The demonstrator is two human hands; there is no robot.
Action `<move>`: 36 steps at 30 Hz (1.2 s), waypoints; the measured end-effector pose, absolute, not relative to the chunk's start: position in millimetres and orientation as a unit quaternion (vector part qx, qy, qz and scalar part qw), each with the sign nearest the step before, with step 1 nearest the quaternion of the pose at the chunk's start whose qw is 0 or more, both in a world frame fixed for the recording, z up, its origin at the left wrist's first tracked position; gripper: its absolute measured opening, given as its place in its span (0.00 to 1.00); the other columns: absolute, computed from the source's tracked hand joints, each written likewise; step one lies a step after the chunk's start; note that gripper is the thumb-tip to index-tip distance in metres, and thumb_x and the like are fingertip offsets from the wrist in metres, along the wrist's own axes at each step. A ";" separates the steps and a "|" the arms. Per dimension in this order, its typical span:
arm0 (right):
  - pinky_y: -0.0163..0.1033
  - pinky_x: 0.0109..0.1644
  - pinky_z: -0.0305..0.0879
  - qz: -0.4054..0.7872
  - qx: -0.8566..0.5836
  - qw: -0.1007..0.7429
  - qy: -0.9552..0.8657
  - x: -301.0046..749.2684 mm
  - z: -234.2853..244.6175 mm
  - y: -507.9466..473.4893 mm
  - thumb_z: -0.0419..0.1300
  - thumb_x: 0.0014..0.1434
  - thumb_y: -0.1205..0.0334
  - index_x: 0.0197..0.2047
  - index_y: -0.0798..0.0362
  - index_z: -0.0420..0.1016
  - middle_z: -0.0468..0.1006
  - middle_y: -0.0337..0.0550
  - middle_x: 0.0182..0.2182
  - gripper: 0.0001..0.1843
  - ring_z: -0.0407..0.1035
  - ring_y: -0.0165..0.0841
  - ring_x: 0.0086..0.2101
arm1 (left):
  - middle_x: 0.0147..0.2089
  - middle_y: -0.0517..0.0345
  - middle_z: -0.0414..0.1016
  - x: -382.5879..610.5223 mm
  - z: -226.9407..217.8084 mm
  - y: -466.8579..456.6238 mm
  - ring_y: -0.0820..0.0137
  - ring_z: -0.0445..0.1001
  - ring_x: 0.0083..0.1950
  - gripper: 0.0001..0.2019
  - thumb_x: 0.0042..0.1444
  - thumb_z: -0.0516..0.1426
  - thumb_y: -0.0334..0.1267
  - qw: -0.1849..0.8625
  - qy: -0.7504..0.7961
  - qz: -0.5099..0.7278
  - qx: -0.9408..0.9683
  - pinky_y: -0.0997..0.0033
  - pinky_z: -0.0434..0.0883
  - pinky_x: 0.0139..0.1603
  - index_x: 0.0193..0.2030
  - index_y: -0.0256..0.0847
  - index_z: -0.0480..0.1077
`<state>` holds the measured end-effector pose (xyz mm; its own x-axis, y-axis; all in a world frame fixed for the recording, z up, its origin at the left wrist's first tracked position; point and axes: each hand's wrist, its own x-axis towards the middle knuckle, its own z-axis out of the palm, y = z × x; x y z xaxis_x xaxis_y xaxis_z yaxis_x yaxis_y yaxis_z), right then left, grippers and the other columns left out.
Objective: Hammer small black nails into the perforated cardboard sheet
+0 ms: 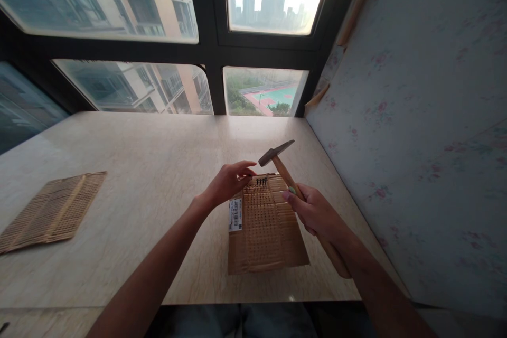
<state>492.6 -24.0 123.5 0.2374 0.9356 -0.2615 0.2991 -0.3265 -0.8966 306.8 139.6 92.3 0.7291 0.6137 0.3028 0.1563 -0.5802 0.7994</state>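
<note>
A brown cardboard sheet [266, 232] lies flat on the marble table [158, 179], dotted with rows of small holes and bearing a white barcode label [235, 214]. Several dark nails [260, 181] stand near its far edge. My left hand [229, 182] rests at that far edge with fingertips pinched together beside the nails; what they hold is too small to see. My right hand [315, 212] is closed round the wooden handle of a hammer [277, 154], whose metal head hangs just above the nails.
A second perforated cardboard sheet [51, 211] lies at the table's left. Dark-framed windows [209, 58] stand behind the table. A floral papered wall [415, 132] closes the right side. The table's near edge runs just above my lap.
</note>
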 end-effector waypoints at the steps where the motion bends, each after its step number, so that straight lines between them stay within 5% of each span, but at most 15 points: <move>1: 0.26 0.08 0.46 0.427 -0.694 0.371 -0.446 492.9 123.2 -24.0 0.57 0.63 0.49 0.32 0.50 0.62 0.57 0.24 0.13 0.14 0.50 0.21 0.09 | 0.41 0.52 0.84 306.3 94.5 139.1 0.68 0.82 0.39 0.17 0.57 0.58 0.31 0.396 0.224 0.287 0.843 0.67 0.78 0.43 0.53 0.39 0.72; 13: 0.26 0.08 0.47 0.429 -0.692 0.377 -0.441 493.6 122.7 -26.1 0.57 0.62 0.47 0.32 0.49 0.61 0.57 0.24 0.13 0.16 0.49 0.22 0.09 | 0.41 0.53 0.83 304.5 80.7 131.5 0.69 0.80 0.37 0.16 0.55 0.57 0.29 0.358 0.268 0.327 0.832 0.68 0.76 0.41 0.51 0.39 0.73; 20: 0.26 0.08 0.45 0.431 -0.690 0.384 -0.437 494.1 121.8 -25.2 0.56 0.62 0.46 0.31 0.49 0.60 0.57 0.24 0.12 0.17 0.49 0.22 0.09 | 0.37 0.55 0.82 302.5 73.5 126.6 0.70 0.78 0.34 0.08 0.53 0.59 0.30 0.318 0.306 0.349 0.827 0.68 0.75 0.41 0.39 0.39 0.77; 36: 0.26 0.08 0.45 0.432 -0.687 0.381 -0.443 495.3 121.2 -25.7 0.56 0.63 0.47 0.32 0.49 0.60 0.57 0.24 0.12 0.16 0.48 0.22 0.09 | 0.39 0.52 0.79 300.4 56.4 115.6 0.64 0.75 0.44 0.05 0.56 0.62 0.37 0.323 0.324 0.402 0.793 0.63 0.74 0.45 0.36 0.43 0.80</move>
<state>495.3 -25.7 121.2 0.2333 0.9381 -0.2558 0.2790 -0.3166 -0.9066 300.4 115.6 56.4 0.4680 0.7733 0.4278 0.2540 -0.5813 0.7730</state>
